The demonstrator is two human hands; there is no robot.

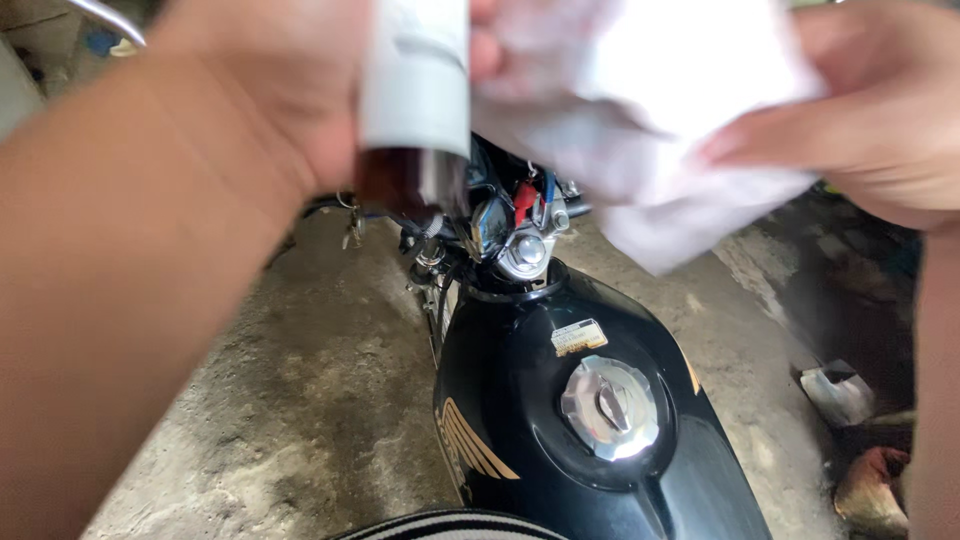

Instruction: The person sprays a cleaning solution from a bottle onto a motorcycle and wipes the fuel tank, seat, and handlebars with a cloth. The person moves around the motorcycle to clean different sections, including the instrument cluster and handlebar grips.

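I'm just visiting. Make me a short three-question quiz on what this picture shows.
1. True or false: the left hand holds a brown bottle with a white label.
2. What does the right hand hold: A) a wrench, B) a white cloth, C) a key?
3. What silver part sits on top of the black fuel tank?

Key: 1 true. 2 B. 3 the filler cap.

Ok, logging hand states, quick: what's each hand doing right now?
Left hand: closed on a bottle.
Right hand: holding a white cloth.
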